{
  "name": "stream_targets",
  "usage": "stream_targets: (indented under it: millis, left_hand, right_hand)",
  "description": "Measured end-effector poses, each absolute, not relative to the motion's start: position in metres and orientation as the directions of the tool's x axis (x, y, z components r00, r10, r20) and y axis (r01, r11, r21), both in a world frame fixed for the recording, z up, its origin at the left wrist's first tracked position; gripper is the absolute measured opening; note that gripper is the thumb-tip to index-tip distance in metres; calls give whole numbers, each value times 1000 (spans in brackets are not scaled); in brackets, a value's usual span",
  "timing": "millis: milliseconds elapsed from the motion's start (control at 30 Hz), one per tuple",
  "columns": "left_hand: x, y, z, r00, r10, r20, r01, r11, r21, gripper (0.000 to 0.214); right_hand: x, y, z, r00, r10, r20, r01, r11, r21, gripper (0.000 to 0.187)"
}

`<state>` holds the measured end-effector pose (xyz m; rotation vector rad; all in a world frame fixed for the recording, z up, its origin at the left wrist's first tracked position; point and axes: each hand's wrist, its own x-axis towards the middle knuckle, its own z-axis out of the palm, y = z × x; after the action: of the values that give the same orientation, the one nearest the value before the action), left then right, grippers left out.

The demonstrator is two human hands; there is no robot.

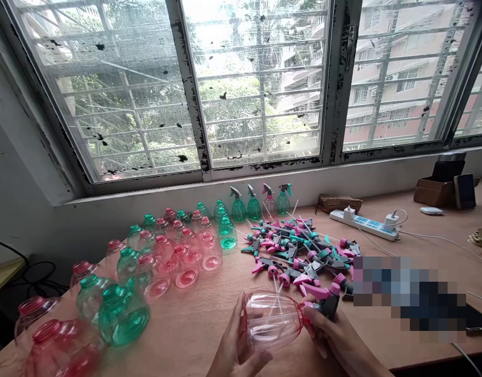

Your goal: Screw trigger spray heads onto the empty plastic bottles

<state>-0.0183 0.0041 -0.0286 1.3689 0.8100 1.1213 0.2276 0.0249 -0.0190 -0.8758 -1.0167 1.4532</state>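
Note:
A clear pink spray bottle (272, 318) lies on its side between my two hands, above the table's near edge. My left hand (241, 343) is wrapped round its base. At the neck, the fingers of my right hand (325, 330) close round the pink collar of a trigger sprayer (327, 297) with a grey body. The sprayer's thin dip tube shows inside the bottle. Just beyond lies a heap of loose trigger sprayers (299, 246) in pink, teal and grey. To the left stand many open pink and green bottles, among them a green bottle (123, 317).
Several bottles with sprayers fitted, such as a green one (254, 205), stand by the window wall. A white power strip (364, 225) with plugs and cables lies at the back right, near a cardboard box (433, 191). Part of the right side is blurred out.

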Motion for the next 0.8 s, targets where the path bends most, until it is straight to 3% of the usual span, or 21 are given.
stream_targets:
  millis: [200,367,500,667,800]
  left_hand:
    - [-20,7,-38,295,931,216,-47,-212,976,102]
    - [-19,7,-39,279,935,219,-124,-191,974,118]
    - [-19,8,-36,309,930,198,-164,-153,974,109]
    - [-17,7,-31,304,925,229,-66,-219,973,107]
    - [-16,7,-26,306,919,247,-70,-237,969,118]
  right_hand:
    - [229,25,-19,-116,993,26,-372,-19,-928,41]
    - [227,24,-17,-89,996,19,-356,-14,-935,45]
    - [226,24,-16,-83,996,7,-386,-26,-922,45]
    - [226,24,-13,-91,996,9,-398,-28,-917,44]
    - [224,23,-11,-68,998,8,-383,-19,-923,45]
